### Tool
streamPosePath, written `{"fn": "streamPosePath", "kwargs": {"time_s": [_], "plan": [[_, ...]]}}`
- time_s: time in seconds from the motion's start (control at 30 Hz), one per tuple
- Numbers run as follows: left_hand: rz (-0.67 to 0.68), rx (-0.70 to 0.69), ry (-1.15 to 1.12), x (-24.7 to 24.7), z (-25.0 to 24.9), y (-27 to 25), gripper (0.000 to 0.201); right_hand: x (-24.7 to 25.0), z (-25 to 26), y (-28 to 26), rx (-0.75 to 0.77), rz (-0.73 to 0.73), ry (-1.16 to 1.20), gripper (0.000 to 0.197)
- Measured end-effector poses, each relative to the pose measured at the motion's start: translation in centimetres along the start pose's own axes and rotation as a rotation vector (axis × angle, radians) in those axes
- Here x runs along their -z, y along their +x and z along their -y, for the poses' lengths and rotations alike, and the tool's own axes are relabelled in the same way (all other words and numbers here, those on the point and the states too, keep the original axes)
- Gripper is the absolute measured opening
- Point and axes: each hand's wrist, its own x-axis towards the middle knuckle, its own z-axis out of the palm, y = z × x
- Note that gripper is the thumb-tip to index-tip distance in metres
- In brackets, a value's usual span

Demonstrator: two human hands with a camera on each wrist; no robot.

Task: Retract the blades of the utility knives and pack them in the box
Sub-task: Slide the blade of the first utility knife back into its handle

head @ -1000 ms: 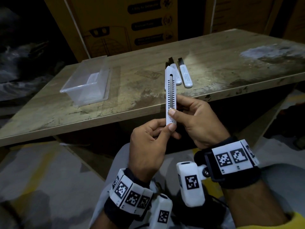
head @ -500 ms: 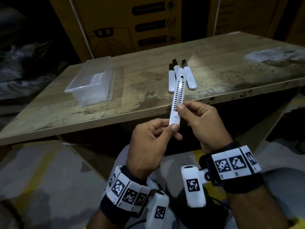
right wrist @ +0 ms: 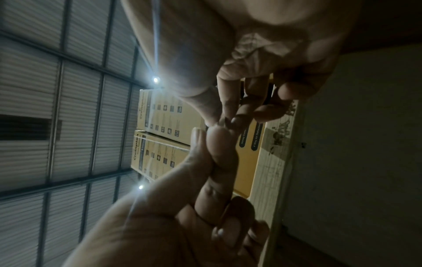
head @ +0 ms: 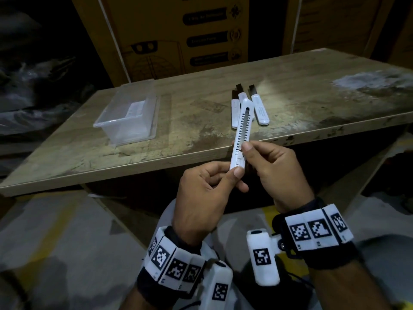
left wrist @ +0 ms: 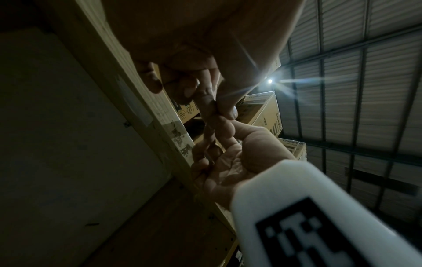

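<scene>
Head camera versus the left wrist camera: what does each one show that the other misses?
Only the head view shows the held utility knife clearly, white with its slider near the butt end, three more knives lying on the table with dark blades out, and the clear plastic box.

Only the left wrist view shows the corrugated roof and a bright lamp.

Both show the left hand and right hand meeting, pinching the knife, and yellow cartons behind. In the wrist view the knife itself is too dark to make out.
</scene>
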Motion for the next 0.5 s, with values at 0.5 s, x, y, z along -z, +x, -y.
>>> {"fn": "streamPosePath", "kwargs": {"time_s": [0.5], "plan": [[-0.606, -0.367, 0.422, 12.4, -2.0, 2.9, 0.027, -8.6, 4.8, 4.3, 0.012, 0.151, -0.179, 0.012]]}}
